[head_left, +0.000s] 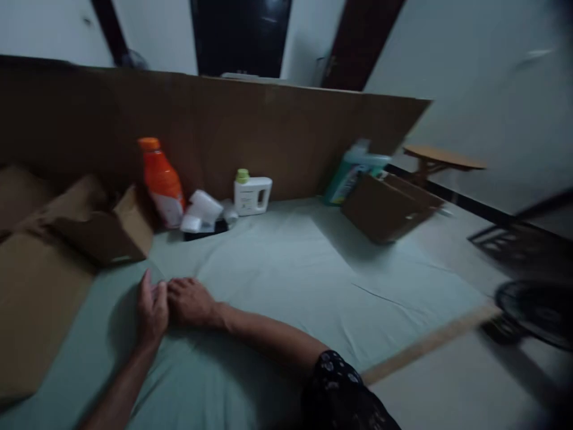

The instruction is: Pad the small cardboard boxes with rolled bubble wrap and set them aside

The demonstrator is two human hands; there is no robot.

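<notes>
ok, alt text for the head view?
A person's left hand and right hand are close together over pale green cloth; blur hides whether they hold anything. Beyond them are an orange bottle and a white jug before a cardboard panel. A cardboard box lies at left, a second box at right by a teal bottle.

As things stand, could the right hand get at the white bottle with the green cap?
Probably yes: only pale green cloth seems to lie between the right hand and the white bottle, though getting there may take some stretching forward.
</notes>
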